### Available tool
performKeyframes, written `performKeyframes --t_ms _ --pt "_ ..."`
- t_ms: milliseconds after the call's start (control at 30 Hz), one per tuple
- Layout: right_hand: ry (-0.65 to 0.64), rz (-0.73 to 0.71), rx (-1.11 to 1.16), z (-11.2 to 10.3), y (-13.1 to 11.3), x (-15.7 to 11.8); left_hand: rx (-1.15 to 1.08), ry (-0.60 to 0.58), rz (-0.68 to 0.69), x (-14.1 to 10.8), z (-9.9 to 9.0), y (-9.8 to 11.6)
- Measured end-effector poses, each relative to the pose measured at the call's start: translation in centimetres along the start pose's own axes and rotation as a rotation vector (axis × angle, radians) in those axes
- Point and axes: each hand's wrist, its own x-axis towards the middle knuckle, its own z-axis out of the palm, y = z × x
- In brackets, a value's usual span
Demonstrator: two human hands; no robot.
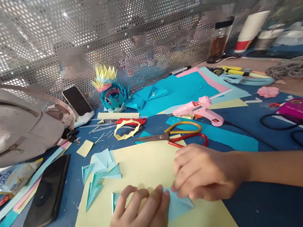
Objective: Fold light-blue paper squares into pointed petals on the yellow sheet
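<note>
A small light blue piece of paper (179,205) lies on a large pale yellow sheet (136,161), partly covered by my hands. My left hand (144,217) rests over its left side, fingers bent and fingertips pressing it down. At the upper right edge of that paper, the closed fingers of my right hand (203,174) pinch it. Another folded light blue piece (114,200) shows just left of my left fingers. Several folded light blue paper pieces (100,172) are heaped on the sheet's upper left. Scissors (171,134) with yellow and red handles lie beyond my right hand.
A pink glue gun (200,110) lies beyond the scissors. Left stand a black phone (47,197) and a pale backpack (12,119). A folded-paper model (113,96), blue paper sheets (182,90) and a red cutter (132,121) sit farther back. A purple power strip (302,113) is at right.
</note>
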Motion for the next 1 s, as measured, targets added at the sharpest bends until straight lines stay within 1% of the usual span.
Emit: performKeyframes --t_ms 100,167,300,367,467,600,700,767,933,1000 --pt "0.023 -0.006 -0.027 -0.1 0.0 -0.1 0.000 0.066 -0.009 -0.4 0.6 0.1" --pt "0.007 -0.015 -0.041 0.0 -0.1 -0.2 0.005 0.075 -0.010 -0.6 0.7 0.0" --pt "-0.073 -0.011 -0.081 0.0 -0.5 0.0 0.024 -0.046 0.008 -0.7 0.2 -0.2" --pt "-0.112 -0.007 -0.107 0.0 -0.7 0.1 0.035 -0.067 0.023 -0.7 0.0 -0.2" --pt "-0.116 -0.022 -0.114 0.0 -0.6 0.1 0.047 -0.026 0.016 -0.7 0.4 0.0" --pt "-0.032 -0.074 -0.072 0.0 -0.1 -0.2 0.027 0.072 -0.053 -0.9 1.4 0.5" --pt "-0.004 -0.086 -0.058 0.0 0.0 -0.3 0.016 0.101 -0.062 -1.1 1.8 0.5" --pt "-0.018 -0.072 -0.049 0.0 -0.1 -0.4 0.012 0.104 -0.052 -1.2 1.8 0.4" --pt "-0.110 -0.029 -0.043 0.3 -0.3 -0.5 0.012 0.051 -0.008 -1.7 1.8 0.1" --pt "-0.079 -0.036 -0.012 0.4 -0.2 -0.6 0.011 0.058 -0.007 -1.9 2.0 0.1"
